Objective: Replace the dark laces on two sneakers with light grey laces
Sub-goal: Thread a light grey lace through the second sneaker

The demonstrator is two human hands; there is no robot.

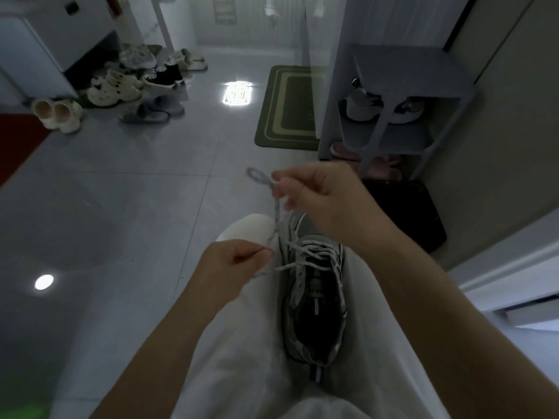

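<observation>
A grey sneaker [314, 297] lies wedged between the person's legs in white trousers [242, 343], toe pointing away, a light grey lace [308, 252] already threaded through its eyelets. The left hand [236, 258] pinches one lace end, pulled out sideways just beside the shoe. The right hand [320, 192] is raised above the toe, fingers closed on the other end (its tip loops past the fingers). Other shoes [121, 86] sit on the tiled floor [136, 182] well beyond.
</observation>
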